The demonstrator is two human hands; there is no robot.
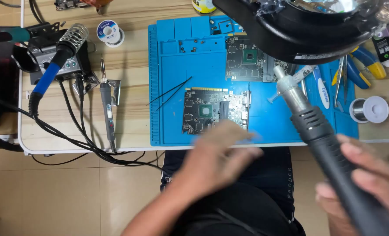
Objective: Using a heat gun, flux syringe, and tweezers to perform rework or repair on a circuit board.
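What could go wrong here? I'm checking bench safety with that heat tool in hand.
The right hand holds the hot-air wand with its nozzle above the blue mat's edge, near a plastic syringe; heat might soften it. The left hand, blurred, is close to the near circuit board and could knock it.

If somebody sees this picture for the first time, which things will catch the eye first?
The blue mat fills the table's middle, with two circuit boards on it. The right hand holds a grey hot-air tool over the mat's right side. The left hand, blurred, is near the front board.
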